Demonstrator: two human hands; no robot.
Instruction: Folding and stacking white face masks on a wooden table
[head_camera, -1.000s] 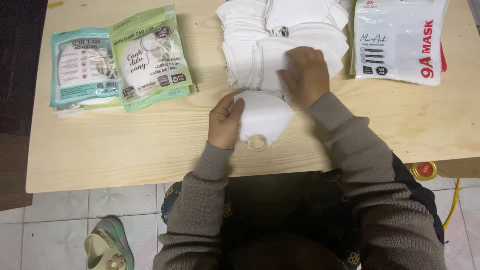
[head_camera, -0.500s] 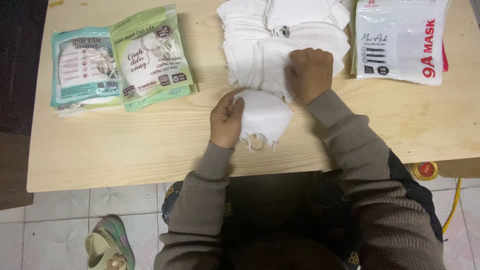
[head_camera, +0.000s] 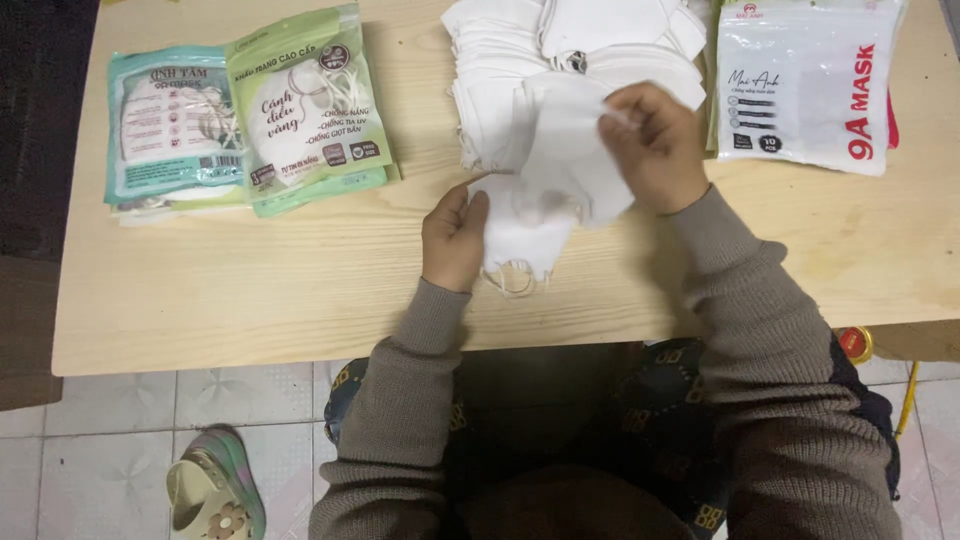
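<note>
Person seated at the near edge of a wooden table (head_camera: 250, 290), both hands on white face masks. Left hand (head_camera: 455, 235) lies flat, fingers together, pressing a small stack of masks (head_camera: 520, 245) at table centre. Right hand (head_camera: 655, 145), just far-right of it, pinches a single white mask (head_camera: 565, 160) lifted over that stack. Mask pile (head_camera: 500, 80) far behind. Green and teal packets (head_camera: 250, 120) far left, white packet (head_camera: 805, 80) far right
</note>
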